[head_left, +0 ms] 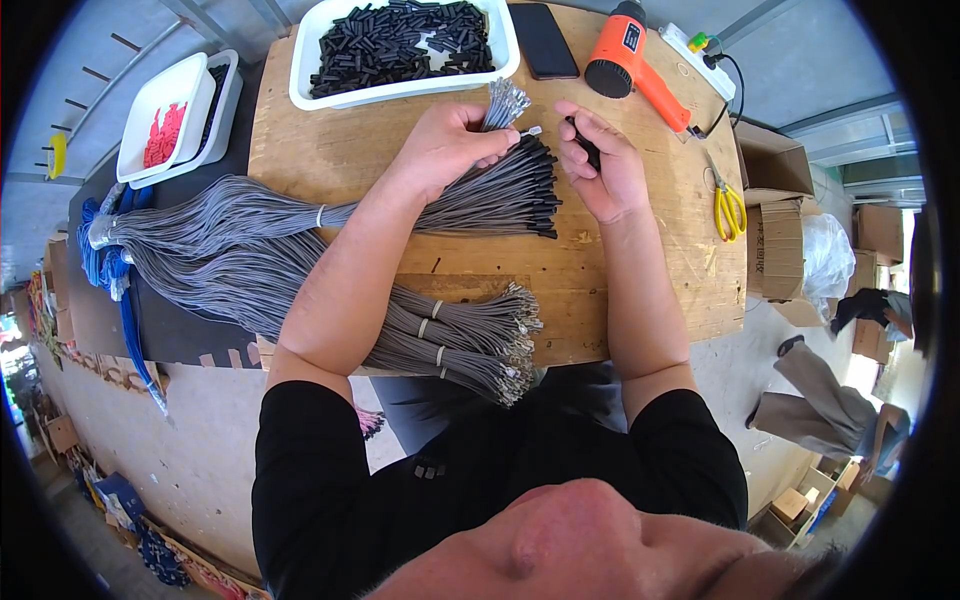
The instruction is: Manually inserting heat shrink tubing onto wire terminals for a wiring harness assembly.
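Observation:
My left hand (450, 148) is closed around a small bunch of grey cables whose bare metal terminals (507, 97) stick up above the fingers. One terminal (532, 131) points out toward my other hand. Facing it, a short gap away, my right hand (606, 168) is curled around black sleeves (582, 147); how many is hidden by the fingers. Below my left hand lies a fan of grey cables with black-sleeved ends (540, 190). Nearer to me rest several tied cable bundles (455, 345) with bare metal ends.
At the back of the wooden table (640, 300) stands a white tray (400, 98) of black sleeves. A phone (545, 42), an orange heat gun (640, 75), a power strip (700, 62) and yellow scissors (728, 207) lie to its right. Red pieces fill another tray (150, 110). Someone (825, 405) is at far right.

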The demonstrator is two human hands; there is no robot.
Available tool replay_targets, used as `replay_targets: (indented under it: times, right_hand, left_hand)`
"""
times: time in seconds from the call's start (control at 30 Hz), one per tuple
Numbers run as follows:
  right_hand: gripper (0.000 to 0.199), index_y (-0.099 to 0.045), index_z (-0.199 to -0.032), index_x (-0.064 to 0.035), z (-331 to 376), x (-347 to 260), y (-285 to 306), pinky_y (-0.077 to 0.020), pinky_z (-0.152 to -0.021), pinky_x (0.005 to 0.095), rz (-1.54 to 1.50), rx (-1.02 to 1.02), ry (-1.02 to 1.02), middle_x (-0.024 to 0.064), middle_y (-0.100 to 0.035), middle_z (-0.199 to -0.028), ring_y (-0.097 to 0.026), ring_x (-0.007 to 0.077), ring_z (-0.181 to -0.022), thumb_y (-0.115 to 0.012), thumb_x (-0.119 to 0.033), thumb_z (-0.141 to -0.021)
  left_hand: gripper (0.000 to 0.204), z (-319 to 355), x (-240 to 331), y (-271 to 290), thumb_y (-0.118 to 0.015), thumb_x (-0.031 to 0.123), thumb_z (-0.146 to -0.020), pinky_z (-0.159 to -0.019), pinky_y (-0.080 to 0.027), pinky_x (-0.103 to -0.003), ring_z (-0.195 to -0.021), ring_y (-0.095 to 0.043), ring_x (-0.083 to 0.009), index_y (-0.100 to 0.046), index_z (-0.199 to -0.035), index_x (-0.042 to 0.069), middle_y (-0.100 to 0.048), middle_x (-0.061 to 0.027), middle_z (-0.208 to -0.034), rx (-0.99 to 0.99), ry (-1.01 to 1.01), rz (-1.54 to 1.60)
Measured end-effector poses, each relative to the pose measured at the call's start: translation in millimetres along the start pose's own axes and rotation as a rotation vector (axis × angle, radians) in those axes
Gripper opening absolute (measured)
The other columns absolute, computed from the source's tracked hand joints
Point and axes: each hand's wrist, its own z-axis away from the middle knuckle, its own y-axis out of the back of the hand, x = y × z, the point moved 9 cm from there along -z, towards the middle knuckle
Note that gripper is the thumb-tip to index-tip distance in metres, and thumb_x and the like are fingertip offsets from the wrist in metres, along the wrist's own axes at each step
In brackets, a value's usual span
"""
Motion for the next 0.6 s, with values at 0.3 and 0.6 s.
replay_targets:
  times: [0.3,0.6]
  right_hand:
    - [0.024,-0.065,-0.116,0.0058,2.7,-1.9,0.9,-0.0336,-0.051,0.0181,0.206,0.108,0.119,0.0094,-0.068,-0.090,-0.047,0.0061,-0.063,-0.066,0.000,-0.093]
    - [0.018,-0.070,-0.110,0.0054,3.6,1.4,2.8,-0.0304,-0.050,0.0169,0.261,0.147,0.134,0.0078,-0.069,-0.088,-0.043,0.0034,-0.059,-0.068,-0.001,-0.093]
  left_hand:
    - [0.017,-1.2,-3.0,1.2,-0.073,0.010,-0.089,-0.067,-0.047,-0.025,-0.071,-0.057,-0.0089,-0.070,-0.099,-0.004,-0.065,-0.0017,-0.080,0.006,0.026,-0.040]
    - [0.018,-2.1,-1.5,1.1,-0.075,0.013,-0.088,-0.062,-0.045,-0.023,-0.067,-0.055,-0.0070,-0.069,-0.091,-0.004,-0.065,-0.0013,-0.076,-0.002,-0.024,0.013]
